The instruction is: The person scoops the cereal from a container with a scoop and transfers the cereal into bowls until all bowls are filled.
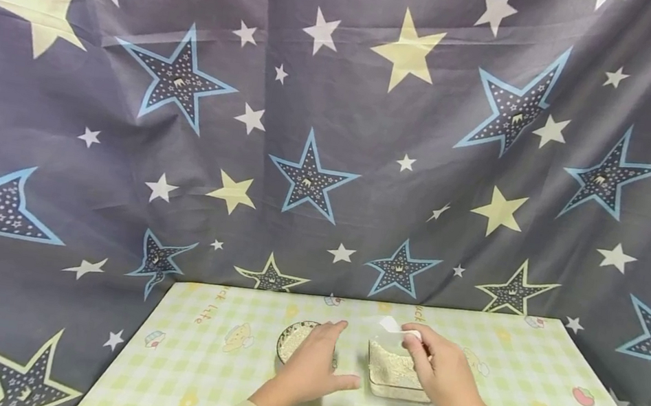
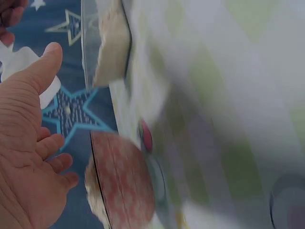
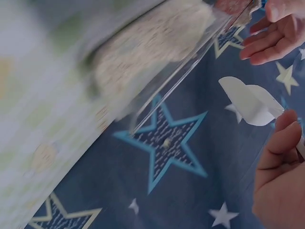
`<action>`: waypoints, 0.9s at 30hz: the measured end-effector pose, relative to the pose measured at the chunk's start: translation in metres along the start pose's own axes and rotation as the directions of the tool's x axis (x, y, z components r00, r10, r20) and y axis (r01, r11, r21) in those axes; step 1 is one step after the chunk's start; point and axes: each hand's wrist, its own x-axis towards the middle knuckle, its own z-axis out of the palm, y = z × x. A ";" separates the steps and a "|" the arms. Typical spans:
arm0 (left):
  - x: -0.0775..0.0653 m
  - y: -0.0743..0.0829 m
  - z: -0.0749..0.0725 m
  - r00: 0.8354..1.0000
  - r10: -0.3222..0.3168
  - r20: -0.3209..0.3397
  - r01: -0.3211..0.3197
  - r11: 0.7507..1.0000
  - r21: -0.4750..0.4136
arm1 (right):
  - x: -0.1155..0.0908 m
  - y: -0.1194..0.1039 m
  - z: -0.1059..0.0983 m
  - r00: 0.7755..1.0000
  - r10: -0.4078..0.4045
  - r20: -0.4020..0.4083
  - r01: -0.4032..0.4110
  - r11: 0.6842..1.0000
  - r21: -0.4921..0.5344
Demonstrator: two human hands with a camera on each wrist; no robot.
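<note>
My right hand (image 1: pixel 448 373) grips the handle of a white scoop (image 1: pixel 390 324) above a clear rectangular container (image 1: pixel 399 392) that holds pale grain. In the right wrist view, the scoop (image 3: pixel 252 102) is tilted and its bowl lies clear of the fingers. To the left, my left hand (image 1: pixel 312 364) hovers beside a round bowl (image 1: pixel 279 353), fingers extended, thumb apart and nothing held. Pale grain fills that bowl too; part of it is hidden behind the left hand. From the left wrist, the bowl (image 2: pixel 124 181) shows a reddish patterned outside, with grain heaped above its rim.
Both vessels stand on a table with a green-and-white checked cloth (image 1: pixel 187 343) printed with small cartoon figures. The table's back edge meets a dark curtain (image 1: pixel 319 251) covered in stars.
</note>
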 end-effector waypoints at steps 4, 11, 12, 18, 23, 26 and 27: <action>0.005 0.015 0.009 1.000 0.007 0.022 -0.007 1.000 0.003 | -0.006 0.012 -0.017 0.999 0.042 0.012 -0.041 0.998 -0.037; 0.014 0.026 0.026 0.998 -0.006 0.059 0.008 0.999 -0.041 | -0.019 0.027 -0.031 0.996 0.075 0.040 -0.073 0.996 -0.049; 0.015 0.027 0.029 0.998 -0.010 0.064 0.013 0.999 -0.042 | -0.021 0.029 -0.032 0.996 0.077 0.042 -0.075 0.996 -0.053; 0.018 0.027 0.039 0.995 -0.033 0.093 0.039 0.998 -0.058 | -0.026 0.036 -0.029 0.978 0.175 0.112 -0.173 0.984 -0.030; 0.018 0.029 0.041 0.993 -0.053 0.104 0.061 0.995 -0.075 | -0.028 0.039 -0.026 0.907 0.353 0.230 -0.376 0.924 0.065; 0.018 0.030 0.041 0.992 -0.062 0.111 0.072 0.993 -0.093 | -0.028 0.041 -0.023 0.845 0.450 0.288 -0.493 0.864 0.097; 0.018 0.030 0.041 0.992 -0.063 0.112 0.074 0.993 -0.095 | -0.027 0.042 -0.023 0.822 0.483 0.304 -0.532 0.841 0.103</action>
